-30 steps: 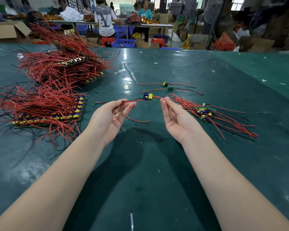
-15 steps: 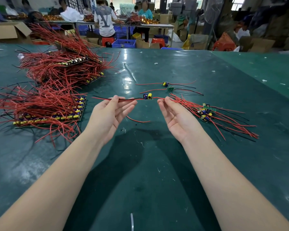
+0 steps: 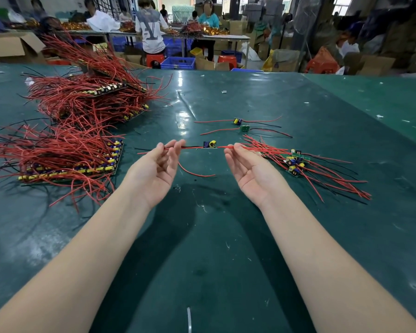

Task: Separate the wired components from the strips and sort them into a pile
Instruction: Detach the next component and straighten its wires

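Note:
A small wired component [image 3: 209, 144], with a yellow and a blue part, hangs stretched between my two hands above the green table [image 3: 214, 248]. My left hand [image 3: 157, 167], palm up, pinches its red and black wires at the fingertips. Its red wires on the other side are pinched by my right hand [image 3: 249, 168], also palm up. The pile of separated components [image 3: 296, 162] lies just right of my right hand. Strips of components with red wires [image 3: 70, 168] lie at the left, and more are stacked behind them [image 3: 94, 97].
Two single components [image 3: 237, 121] [image 3: 245, 128] lie on the table beyond my hands. A loose red wire [image 3: 195, 173] lies between my hands. People work at tables far behind, among boxes, blue crates and stools.
My hands have moved slightly apart and forward, and the component's wires between them have been pulled straight.

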